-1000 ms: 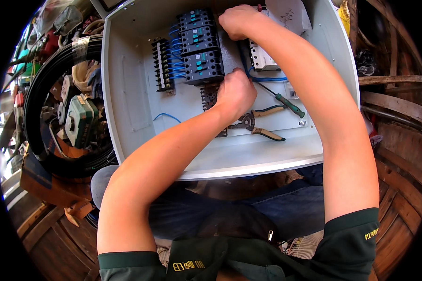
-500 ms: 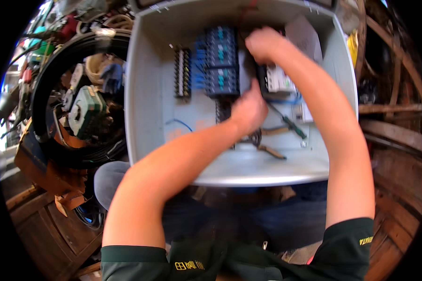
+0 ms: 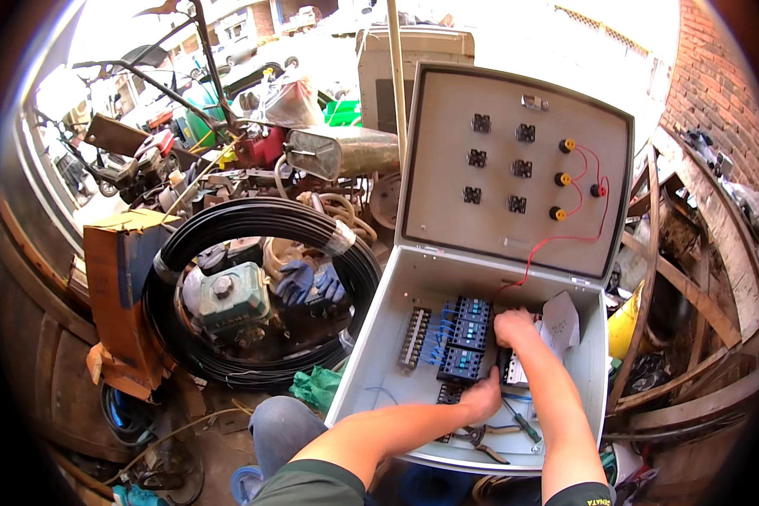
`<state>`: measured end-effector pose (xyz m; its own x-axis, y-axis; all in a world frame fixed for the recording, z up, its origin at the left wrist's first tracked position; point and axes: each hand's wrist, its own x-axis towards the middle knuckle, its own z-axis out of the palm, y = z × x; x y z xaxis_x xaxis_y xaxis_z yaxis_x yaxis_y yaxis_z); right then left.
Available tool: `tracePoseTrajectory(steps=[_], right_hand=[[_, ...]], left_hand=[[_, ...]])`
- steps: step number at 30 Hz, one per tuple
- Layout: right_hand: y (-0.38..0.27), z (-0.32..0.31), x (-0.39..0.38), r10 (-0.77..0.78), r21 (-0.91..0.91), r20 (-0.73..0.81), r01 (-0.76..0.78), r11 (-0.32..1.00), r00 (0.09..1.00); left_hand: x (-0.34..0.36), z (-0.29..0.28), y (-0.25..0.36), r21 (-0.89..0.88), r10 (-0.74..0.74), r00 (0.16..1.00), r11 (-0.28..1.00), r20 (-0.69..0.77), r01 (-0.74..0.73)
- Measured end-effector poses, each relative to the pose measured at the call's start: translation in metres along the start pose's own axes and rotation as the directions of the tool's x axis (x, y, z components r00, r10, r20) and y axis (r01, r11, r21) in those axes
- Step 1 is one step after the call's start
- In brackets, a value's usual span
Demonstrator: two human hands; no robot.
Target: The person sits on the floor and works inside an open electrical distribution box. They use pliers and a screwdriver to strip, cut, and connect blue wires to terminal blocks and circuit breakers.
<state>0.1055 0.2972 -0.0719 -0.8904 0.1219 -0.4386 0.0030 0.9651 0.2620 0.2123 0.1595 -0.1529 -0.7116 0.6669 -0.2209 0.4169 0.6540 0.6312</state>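
Both arms reach into a grey metal enclosure. My right hand is closed in a fist beside the stacked dark contactors. My left hand, fingers curled, is nearer to me, below the lowest contactor. A narrow black piece runs between the hands; its kind and what each grips are hidden. Right of it sits a white modular device, partly behind my right forearm. A green-handled screwdriver and tan-handled pliers lie on the enclosure's floor. Blue wires link the contactors toward a terminal strip.
The raised lid carries black switch blocks, yellow-black parts and a red wire running down inside. A folded paper stands at the right wall. A black cable coil, cardboard and a wooden frame flank the enclosure.
The head view has tilted up and shifted, bringing the raised lid and the yard into sight. Both hands stay at nearly the same spot beside the contactors.
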Motion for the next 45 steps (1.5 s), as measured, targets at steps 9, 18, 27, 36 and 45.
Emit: tracePoseTrajectory(steps=[9, 18, 27, 36, 45], right_hand=[[0.002, 0.006, 0.023, 0.142, 0.078, -0.022, -0.14, 0.987, 0.99], [-0.01, 0.03, 0.032, 0.275, 0.227, -0.135, -0.241, 0.944, 0.952], [0.037, -0.016, -0.041, -0.067, 0.212, -0.404, 0.165, 0.963, 0.912], [0.063, -0.01, -0.231, 0.018, 0.525, -0.05, 0.011, 0.851, 0.999], [0.001, 0.011, -0.184, -0.258, 0.23, 0.265, 0.199, 0.953, 0.929]], left_hand=[[-0.002, -0.021, 0.017, -0.121, -0.074, 0.987, 0.988, 0.144, 0.092], [-0.009, -0.013, 0.008, -0.08, -0.036, 0.995, 0.996, 0.093, 0.043], [0.007, -0.013, 0.011, -0.086, 0.009, 0.996, 0.996, 0.094, -0.001], [-0.028, -0.136, 0.038, 0.195, 0.108, 0.823, 0.947, 0.558, -0.256], [-0.109, -0.292, 0.041, -0.216, 0.227, 0.963, 0.957, 0.144, -0.193]])
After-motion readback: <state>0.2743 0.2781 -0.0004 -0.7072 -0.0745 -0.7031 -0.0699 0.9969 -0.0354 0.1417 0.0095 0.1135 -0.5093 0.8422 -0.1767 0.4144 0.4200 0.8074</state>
